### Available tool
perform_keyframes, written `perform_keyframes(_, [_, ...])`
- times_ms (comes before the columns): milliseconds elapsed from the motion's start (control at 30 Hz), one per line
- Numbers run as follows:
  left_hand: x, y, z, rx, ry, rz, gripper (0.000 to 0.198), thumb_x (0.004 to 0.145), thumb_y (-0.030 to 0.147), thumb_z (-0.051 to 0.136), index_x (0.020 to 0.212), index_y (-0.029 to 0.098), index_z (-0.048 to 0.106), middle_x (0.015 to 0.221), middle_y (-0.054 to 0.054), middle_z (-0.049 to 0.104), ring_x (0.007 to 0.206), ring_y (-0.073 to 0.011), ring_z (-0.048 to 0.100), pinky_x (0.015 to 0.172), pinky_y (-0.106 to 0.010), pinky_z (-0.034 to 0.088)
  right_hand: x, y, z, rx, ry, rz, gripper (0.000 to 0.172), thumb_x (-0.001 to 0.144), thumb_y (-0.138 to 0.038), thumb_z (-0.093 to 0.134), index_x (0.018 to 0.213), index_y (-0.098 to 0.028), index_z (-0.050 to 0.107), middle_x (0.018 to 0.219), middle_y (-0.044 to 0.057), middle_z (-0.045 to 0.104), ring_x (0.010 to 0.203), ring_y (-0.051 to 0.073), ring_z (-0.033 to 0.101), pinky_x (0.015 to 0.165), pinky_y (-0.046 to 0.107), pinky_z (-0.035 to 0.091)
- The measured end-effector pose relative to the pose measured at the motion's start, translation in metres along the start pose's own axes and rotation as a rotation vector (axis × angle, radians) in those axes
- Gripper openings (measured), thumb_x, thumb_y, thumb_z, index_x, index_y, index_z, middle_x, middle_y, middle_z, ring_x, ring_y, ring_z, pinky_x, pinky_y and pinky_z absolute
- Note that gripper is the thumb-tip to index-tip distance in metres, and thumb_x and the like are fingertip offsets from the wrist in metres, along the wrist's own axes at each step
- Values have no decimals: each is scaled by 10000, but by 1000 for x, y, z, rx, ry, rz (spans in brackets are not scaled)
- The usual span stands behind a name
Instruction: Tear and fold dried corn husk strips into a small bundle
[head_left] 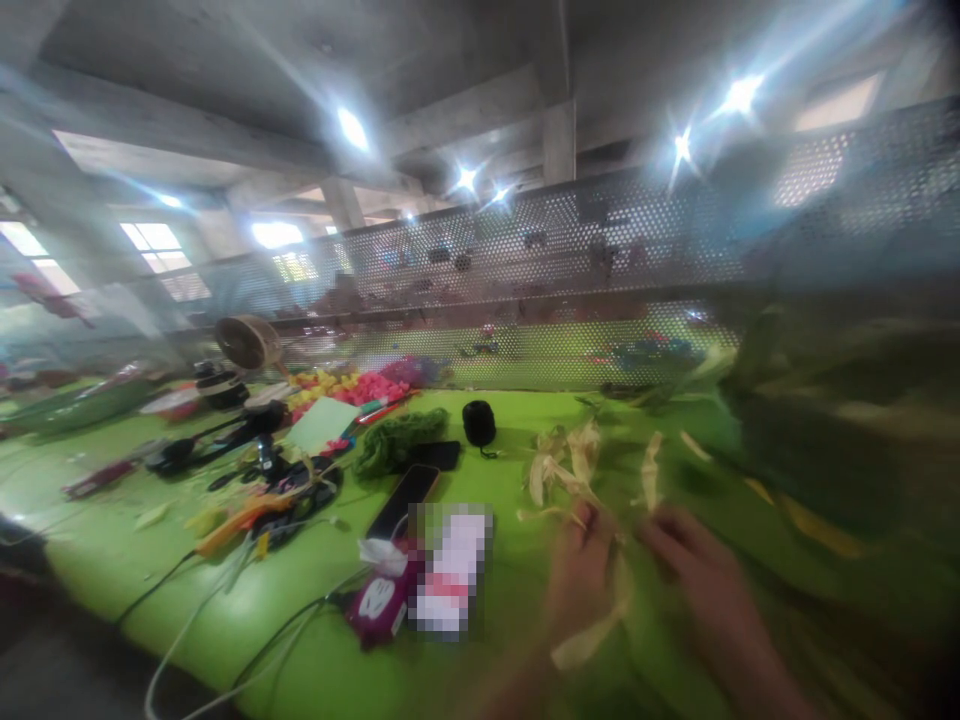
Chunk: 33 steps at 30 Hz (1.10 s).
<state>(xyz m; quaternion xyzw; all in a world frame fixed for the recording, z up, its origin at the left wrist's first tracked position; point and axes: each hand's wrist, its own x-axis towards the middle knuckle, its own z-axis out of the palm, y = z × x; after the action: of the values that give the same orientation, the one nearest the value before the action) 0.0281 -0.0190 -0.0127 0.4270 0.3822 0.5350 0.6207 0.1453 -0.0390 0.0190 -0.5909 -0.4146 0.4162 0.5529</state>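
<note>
Both my hands are low over a bright green table [225,600], smeared by motion. My left hand [581,580] sits near the middle with pale yellow dried strips [592,635] running under and past its fingers. My right hand [701,580] is just to its right, fingers pointing toward the same strips. A loose bunch of the pale strips [566,460] lies on the table just beyond the hands. Whether either hand grips a strip is lost in the blur.
A phone [403,500], a pixelated pack [450,570], a black thread spool [479,422], green cord [397,440], tools and cables [255,480], and coloured pieces [360,388] lie left of the hands. A perforated metal screen [600,250] backs the table. A dark green heap [825,420] fills the right.
</note>
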Motion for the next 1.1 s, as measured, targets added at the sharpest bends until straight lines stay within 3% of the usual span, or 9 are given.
perform_keyframes(167, [-3,11,-2,-48,-74,-35,344,815,524,618,872,186,584,631,46,434,535,-74,348,566,-210,337,3,-5,-3,17,-57,-2,245,581,-449,695,648,-224,625,681,19,670,633,187,585,537,269,437])
perform_keyframes(300, [-1,17,-10,66,-90,-78,435,797,591,599,947,182,617,708,19,503,612,-92,433,601,-216,360,12,4,-9,124,-161,-17,394,688,-463,676,1006,-231,682,972,65,729,834,240,660,635,300,499])
perform_keyframes(400, [0,20,-14,108,-137,-88,535,781,647,569,1079,206,628,759,5,542,670,-116,480,672,-243,400,20,13,-14,157,-136,-41,422,751,-483,640,1113,-266,643,1050,52,727,974,257,660,714,322,521])
perform_keyframes(500, [1,19,-15,126,-201,-82,593,797,658,535,1197,226,602,703,10,532,667,-135,500,686,-263,418,24,17,-16,70,-70,-58,364,712,-494,674,983,-251,695,1000,54,747,977,286,670,756,358,533])
perform_keyframes(700, [0,18,-15,204,-277,-23,521,856,615,474,1171,227,621,694,2,535,737,-159,531,746,-279,429,16,7,-9,-23,-285,21,375,611,-507,751,812,-191,737,792,57,768,809,284,706,761,384,543])
perform_keyframes(900, [2,19,-14,328,-280,-50,267,821,434,601,898,182,643,791,-19,578,742,-151,518,724,-271,408,7,-11,-6,16,-140,89,237,611,-441,719,651,-207,725,610,49,732,642,262,686,648,355,534])
perform_keyframes(1100, [3,13,-21,457,-276,-44,178,816,370,578,865,210,640,829,-26,603,763,-164,524,739,-281,397,2,-24,-4,-21,-26,97,230,507,-434,717,589,-220,693,576,52,717,580,258,648,541,338,491])
